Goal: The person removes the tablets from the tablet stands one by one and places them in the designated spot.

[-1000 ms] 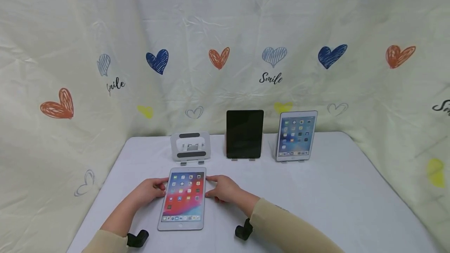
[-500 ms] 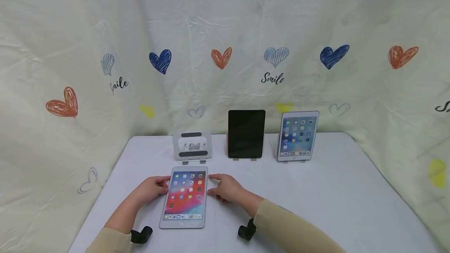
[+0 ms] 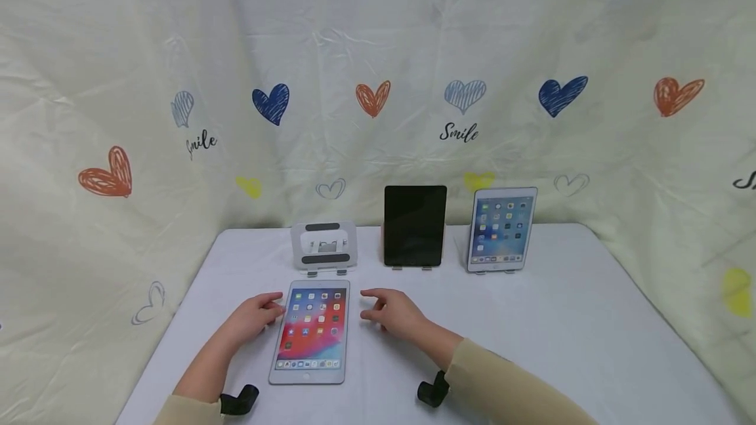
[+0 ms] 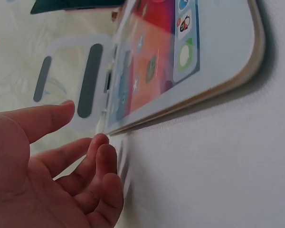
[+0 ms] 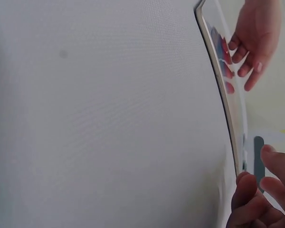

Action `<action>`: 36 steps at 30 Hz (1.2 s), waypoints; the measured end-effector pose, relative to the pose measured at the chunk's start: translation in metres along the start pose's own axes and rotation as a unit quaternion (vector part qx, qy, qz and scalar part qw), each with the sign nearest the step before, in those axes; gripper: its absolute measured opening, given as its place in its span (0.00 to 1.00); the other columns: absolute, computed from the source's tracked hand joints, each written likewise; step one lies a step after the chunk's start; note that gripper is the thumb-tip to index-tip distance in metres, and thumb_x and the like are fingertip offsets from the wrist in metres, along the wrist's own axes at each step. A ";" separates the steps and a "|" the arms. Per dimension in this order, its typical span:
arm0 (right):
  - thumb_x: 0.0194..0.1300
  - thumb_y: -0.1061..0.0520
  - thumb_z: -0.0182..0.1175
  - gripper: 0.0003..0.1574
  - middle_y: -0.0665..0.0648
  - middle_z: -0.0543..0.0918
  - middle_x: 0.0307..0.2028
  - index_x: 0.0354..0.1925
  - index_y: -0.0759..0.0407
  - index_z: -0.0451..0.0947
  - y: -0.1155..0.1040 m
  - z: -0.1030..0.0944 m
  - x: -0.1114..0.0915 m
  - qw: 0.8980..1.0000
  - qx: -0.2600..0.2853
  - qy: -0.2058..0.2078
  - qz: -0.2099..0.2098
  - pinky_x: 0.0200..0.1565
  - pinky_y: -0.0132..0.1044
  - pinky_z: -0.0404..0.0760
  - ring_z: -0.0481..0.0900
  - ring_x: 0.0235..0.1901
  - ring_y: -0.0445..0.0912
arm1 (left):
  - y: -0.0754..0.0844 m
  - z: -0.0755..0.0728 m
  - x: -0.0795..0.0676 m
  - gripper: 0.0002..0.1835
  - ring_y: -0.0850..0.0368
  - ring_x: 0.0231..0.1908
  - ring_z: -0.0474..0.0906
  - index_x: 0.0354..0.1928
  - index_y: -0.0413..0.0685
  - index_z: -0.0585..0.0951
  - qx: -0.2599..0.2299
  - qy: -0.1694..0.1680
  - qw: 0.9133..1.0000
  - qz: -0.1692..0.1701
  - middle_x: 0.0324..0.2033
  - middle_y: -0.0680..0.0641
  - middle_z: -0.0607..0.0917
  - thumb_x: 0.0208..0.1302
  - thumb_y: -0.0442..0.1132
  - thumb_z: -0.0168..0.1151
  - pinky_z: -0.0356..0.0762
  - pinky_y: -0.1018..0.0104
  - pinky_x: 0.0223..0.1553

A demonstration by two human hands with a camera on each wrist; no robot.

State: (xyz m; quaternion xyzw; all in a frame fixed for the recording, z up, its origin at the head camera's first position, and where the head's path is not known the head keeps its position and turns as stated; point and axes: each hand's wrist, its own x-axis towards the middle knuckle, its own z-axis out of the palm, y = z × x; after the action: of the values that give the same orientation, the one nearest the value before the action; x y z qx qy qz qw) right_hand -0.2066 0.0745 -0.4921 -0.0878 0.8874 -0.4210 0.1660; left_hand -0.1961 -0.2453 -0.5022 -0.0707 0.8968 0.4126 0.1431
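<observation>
A white tablet (image 3: 312, 333) with a lit red and blue screen lies flat on the table. By its left edge is my left hand (image 3: 251, 317), fingers loosely bent and holding nothing; in the left wrist view the same hand (image 4: 61, 171) is close to the tablet's edge. My right hand (image 3: 397, 313) hovers a small gap off the right edge, its thumb and index finger apart with nothing between them. Just behind the tablet stands a white tablet stand (image 3: 325, 246) with dark pads and two small front lips.
At the back, a black-screened tablet (image 3: 415, 225) leans upright on a stand. To its right, another white tablet (image 3: 502, 229) with a lit blue screen is propped up. A white cloth covers the table (image 3: 531, 346), and a heart-printed curtain (image 3: 401, 31) hangs behind.
Both hands have let go of the white tablet's sides. My right hand has moved rightward, and my left fingers have drawn slightly away. The tablet stays lying flat.
</observation>
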 end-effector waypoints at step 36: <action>0.63 0.52 0.69 0.31 0.50 0.82 0.39 0.64 0.50 0.77 0.067 -0.100 -0.033 0.993 -0.004 0.114 0.030 0.33 0.36 0.77 0.76 0.33 0.46 | 0.098 0.067 0.021 0.22 0.50 0.52 0.75 0.65 0.58 0.77 -0.097 0.022 0.991 0.090 0.51 0.49 0.79 0.70 0.48 0.61 0.82 0.55 0.46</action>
State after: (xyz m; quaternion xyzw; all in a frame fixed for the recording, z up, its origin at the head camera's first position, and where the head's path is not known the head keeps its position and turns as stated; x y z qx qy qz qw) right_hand -0.2137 0.1984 -0.4780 -0.0134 0.9046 -0.4194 0.0753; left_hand -0.2268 -0.1311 -0.4797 -0.0126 0.8581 0.5073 0.0783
